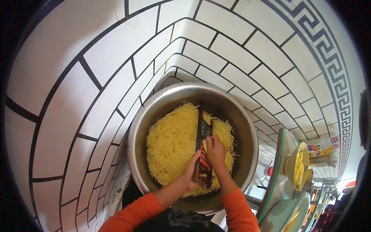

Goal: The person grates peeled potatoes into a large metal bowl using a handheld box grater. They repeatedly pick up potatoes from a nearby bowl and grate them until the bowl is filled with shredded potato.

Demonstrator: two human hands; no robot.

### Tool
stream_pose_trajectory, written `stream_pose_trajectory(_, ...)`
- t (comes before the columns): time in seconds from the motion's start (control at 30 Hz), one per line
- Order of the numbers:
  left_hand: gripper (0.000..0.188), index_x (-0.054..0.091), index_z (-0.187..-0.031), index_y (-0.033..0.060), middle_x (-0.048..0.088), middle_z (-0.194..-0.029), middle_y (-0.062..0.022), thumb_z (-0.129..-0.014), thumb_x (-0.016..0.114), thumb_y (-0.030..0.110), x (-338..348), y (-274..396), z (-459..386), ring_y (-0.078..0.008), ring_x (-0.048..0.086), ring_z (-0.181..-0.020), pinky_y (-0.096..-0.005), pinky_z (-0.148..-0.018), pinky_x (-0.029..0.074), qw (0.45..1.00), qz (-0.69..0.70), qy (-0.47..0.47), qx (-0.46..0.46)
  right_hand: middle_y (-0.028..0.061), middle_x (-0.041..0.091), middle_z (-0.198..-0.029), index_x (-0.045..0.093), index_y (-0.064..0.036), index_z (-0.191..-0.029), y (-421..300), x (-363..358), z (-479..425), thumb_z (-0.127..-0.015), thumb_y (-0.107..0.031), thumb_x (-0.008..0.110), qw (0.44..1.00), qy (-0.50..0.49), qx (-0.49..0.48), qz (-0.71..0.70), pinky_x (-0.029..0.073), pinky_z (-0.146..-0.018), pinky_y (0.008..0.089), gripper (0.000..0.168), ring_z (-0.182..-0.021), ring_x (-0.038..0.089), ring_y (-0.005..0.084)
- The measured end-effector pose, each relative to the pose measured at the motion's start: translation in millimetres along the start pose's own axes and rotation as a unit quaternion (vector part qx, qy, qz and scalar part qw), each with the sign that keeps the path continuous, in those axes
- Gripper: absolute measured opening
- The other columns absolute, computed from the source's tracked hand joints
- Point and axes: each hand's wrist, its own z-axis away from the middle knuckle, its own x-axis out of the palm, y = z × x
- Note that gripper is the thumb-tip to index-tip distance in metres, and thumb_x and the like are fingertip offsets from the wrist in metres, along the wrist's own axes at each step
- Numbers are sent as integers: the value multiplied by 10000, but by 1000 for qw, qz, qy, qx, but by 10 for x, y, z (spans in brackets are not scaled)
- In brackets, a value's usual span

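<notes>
A long narrow grater [203,139] with a dark frame lies tilted over a heap of fine pale-yellow shreds [174,139], possibly potato. The shreds fill much of a large round metal pot [136,142]. My left hand [192,171] grips the grater near its lower end, thumb on the side edge. My right hand [216,150] holds a pale-yellow piece [205,145] against the grating face, fingers curled over it. A little yellow material sits at both ends of the grater. The underside of the grater is hidden.
White tiled walls [226,49] meet in a corner just behind the pot. To the right, a green-edged table [274,174] bears a yellow bowl [289,165] of peeled yellow pieces, a pale green basin [278,216] with more pieces, and several containers. A clear bottle with a red cap [270,171] stands beside the table.
</notes>
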Motion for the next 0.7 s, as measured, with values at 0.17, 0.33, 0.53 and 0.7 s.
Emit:
stream_pose_trajectory(0.17, 616, 560, -1066, 154, 570, -957, -100, -762, 473, 682, -171, -17, -62, -322, 555, -839, -483, -677, 460, 999, 12, 29, -28, 173, 593, -653, 525, -41, -839, -149, -391, 690, -880, -269, 515, 991, -81, -20, 109, 449, -569, 444, 232, -604, 576, 384)
stream_pose_trajectory(0.33, 679, 521, -1077, 134, 562, -910, -115, -722, 500, 713, -23, -30, 17, -308, 578, -710, -449, -602, 452, 1000, 14, 17, 12, 217, 593, -667, 527, -19, -833, -108, -74, 178, -866, -241, 508, 988, -5, 9, 153, 452, -588, 476, 225, -638, 586, 394)
stream_pose_trajectory(0.53, 682, 497, -1140, 168, 557, -973, -83, -725, 497, 709, -19, 21, 26, -312, 580, -738, -458, -641, 447, 1000, -6, 27, -14, 224, 587, -677, 528, -12, -831, 65, -106, -103, -863, -233, 505, 990, -41, -52, 124, 444, -583, 489, 224, -646, 577, 405)
stream_pose_trajectory(0.7, 655, 514, -1167, 176, 567, -1010, -108, -752, 485, 682, -185, -53, -48, -353, 568, -821, -489, -666, 476, 999, 18, 20, -17, 187, 598, -627, 531, -65, -883, -184, -236, 685, -885, -282, 477, 986, -77, -6, 147, 462, -590, 503, 223, -595, 597, 392)
